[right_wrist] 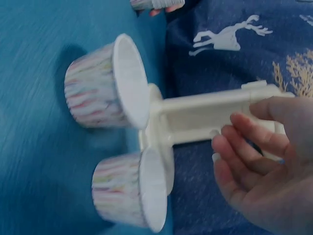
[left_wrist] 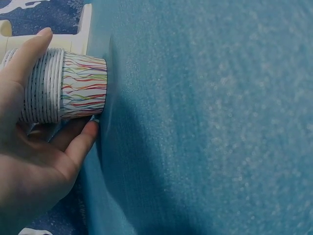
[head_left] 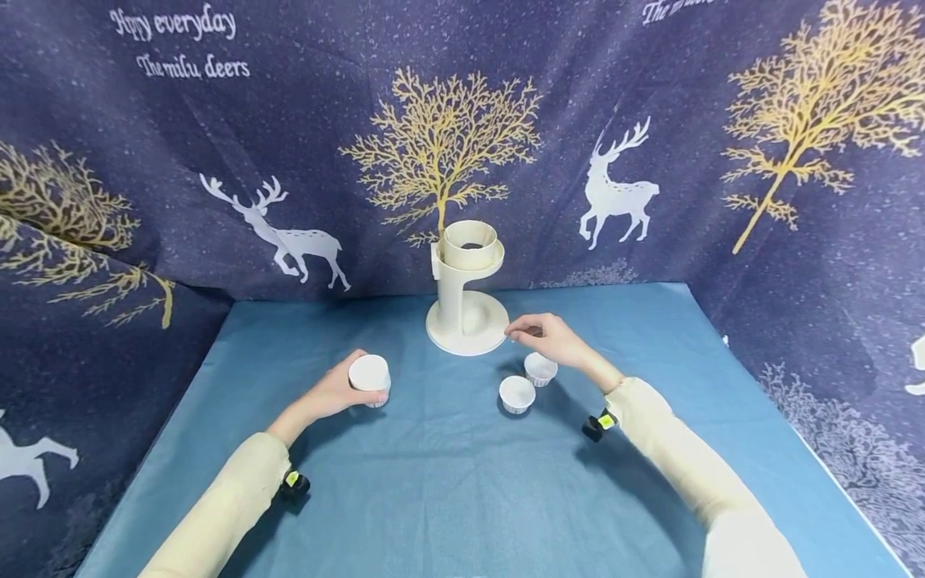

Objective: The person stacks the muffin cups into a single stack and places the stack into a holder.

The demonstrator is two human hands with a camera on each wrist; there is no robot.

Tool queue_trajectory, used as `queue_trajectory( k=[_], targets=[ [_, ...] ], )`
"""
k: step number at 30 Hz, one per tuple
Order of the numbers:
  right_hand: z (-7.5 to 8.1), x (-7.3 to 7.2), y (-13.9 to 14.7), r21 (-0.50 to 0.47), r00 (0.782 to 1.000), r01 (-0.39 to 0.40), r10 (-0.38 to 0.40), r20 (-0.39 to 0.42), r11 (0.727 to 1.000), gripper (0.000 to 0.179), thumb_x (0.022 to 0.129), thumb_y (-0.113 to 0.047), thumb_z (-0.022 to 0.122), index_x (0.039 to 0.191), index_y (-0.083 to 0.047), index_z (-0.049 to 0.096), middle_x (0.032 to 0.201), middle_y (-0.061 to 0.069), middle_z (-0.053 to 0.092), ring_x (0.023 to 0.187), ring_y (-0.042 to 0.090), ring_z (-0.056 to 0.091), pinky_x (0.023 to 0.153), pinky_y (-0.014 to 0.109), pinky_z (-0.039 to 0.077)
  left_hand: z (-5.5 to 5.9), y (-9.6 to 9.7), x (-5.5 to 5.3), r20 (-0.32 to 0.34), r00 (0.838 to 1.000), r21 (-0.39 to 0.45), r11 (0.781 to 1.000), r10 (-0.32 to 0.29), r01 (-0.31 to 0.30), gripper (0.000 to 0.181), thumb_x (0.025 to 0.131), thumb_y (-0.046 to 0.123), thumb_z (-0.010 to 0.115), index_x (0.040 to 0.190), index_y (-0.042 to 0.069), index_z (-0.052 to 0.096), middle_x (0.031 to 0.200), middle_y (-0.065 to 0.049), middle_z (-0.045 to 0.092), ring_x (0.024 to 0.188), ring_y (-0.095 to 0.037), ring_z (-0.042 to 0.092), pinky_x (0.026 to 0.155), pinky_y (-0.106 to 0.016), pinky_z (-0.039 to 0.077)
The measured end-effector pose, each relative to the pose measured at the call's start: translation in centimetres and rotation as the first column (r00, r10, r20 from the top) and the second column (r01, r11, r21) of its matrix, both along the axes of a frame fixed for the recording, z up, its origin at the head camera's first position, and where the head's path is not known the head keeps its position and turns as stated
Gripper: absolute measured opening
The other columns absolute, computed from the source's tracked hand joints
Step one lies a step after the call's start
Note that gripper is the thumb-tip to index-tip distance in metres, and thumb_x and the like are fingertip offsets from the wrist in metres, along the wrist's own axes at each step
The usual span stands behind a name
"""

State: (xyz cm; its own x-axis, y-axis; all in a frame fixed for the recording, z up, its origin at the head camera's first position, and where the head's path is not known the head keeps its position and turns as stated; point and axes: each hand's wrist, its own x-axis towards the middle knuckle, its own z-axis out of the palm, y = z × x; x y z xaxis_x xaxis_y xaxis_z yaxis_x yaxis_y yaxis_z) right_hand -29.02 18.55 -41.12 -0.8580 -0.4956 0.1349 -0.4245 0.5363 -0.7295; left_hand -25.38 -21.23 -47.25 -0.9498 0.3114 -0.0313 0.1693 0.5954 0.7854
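Note:
My left hand point(head_left: 336, 390) grips a stack of nested paper cups point(left_wrist: 84, 84) with wavy coloured stripes, thumb on one side and fingers on the other. The stack is upright, at or just above the cloth; which of the two I cannot tell. My right hand point(right_wrist: 266, 164) has loosely bent fingers and holds nothing. It hovers by the base of a cream stand point(head_left: 450, 301) with a ring on top. Two single paper cups point(head_left: 517, 394) point(right_wrist: 129, 188) stand upright on the cloth below and beside the right hand, mouths up and white inside.
A blue cloth point(head_left: 433, 498) covers the table. Behind it hangs a dark blue curtain point(head_left: 303, 144) printed with deer and golden trees. A cream ring-shaped holder point(head_left: 470, 258) sits at the top of the stand, near the table's back edge. Both wrists carry small black cameras.

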Motion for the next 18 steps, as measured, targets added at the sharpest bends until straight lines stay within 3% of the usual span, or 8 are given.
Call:
queue_trajectory(
  k=[6,14,18],
  targets=[
    [-1.2,-0.7,1.6,0.005,0.998,-0.06,0.06,0.021,0.998,0.028,0.088,-0.028,0.06,0.11,-0.01,0.064,0.11,0.011,0.065,0.101,0.02,0.061,0.092,0.037,0.045,0.0,0.0,0.1,-0.013,1.0,0.01,1.0,-0.008,0.008,0.063,0.068,0.034,0.08,0.115,0.014,0.045,0.106,-0.012,0.057,0.091,-0.024,0.053,0.071,-0.032,0.043],
    [-2.1,-1.5,3.9,0.026,0.969,-0.187,0.179,0.173,0.982,0.052,0.081,-0.027,0.07,0.125,-0.005,0.053,0.128,0.013,0.055,0.122,0.035,0.045,0.103,0.051,0.032,-0.3,0.0,0.0,-0.008,1.0,0.005,1.0,0.002,-0.002,0.065,0.066,0.038,0.081,0.116,0.017,0.045,0.106,-0.01,0.057,0.092,-0.023,0.054,0.073,-0.032,0.043],
    [-2.4,-1.6,4.5,0.054,0.955,-0.215,0.199,0.219,0.975,0.056,0.079,-0.025,0.072,0.127,-0.006,0.051,0.131,0.011,0.053,0.123,0.033,0.045,0.1,0.051,0.034,-0.2,-0.1,0.0,0.005,1.0,0.012,1.0,-0.003,0.003,0.065,0.067,0.037,0.08,0.116,0.016,0.044,0.108,-0.01,0.056,0.093,-0.024,0.053,0.073,-0.032,0.043]
  ],
)
